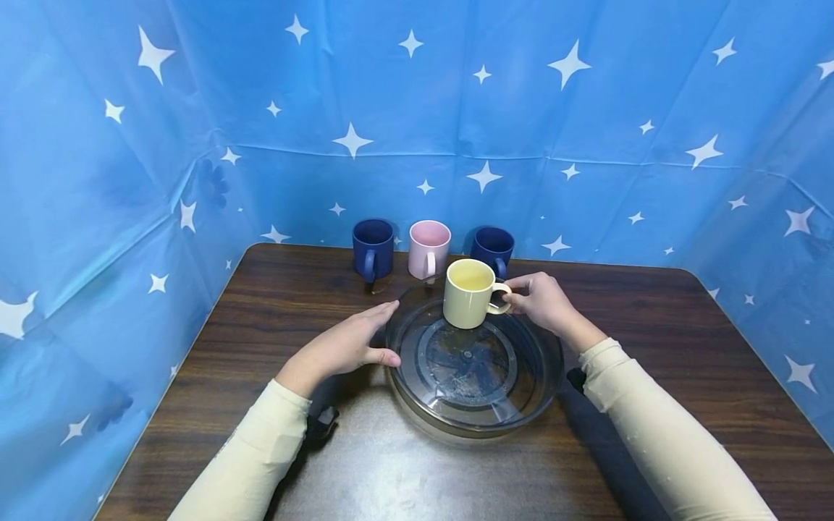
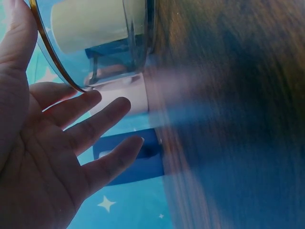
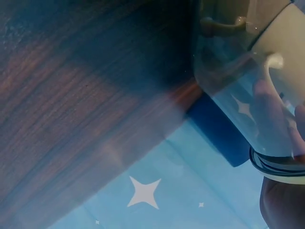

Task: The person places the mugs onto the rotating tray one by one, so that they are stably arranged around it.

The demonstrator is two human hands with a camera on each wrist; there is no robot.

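A pale yellow mug (image 1: 461, 304) stands upright at the back part of a round, see-through dark dish (image 1: 443, 417); whether its base touches the dish floor I cannot tell. My right hand (image 1: 547, 304) pinches the mug's handle between thumb and fingers. At the dish's left side is my left hand (image 1: 342, 346), thumb and fingers spread around the rim. The left wrist view shows those fingers (image 2: 100, 124) extended, with the rim beside them. In the right wrist view the yellow mug (image 3: 286, 43) appears through the dish wall, and the right hand is partly cut off.
Behind the dish stand a dark blue mug (image 1: 373, 250), a pink mug (image 1: 426, 253) and another dark blue mug (image 1: 490, 246), partly hidden by the yellow one. All rest on a dark wooden table (image 1: 274, 304). A blue star-patterned curtain (image 1: 417, 94) hangs around the table.
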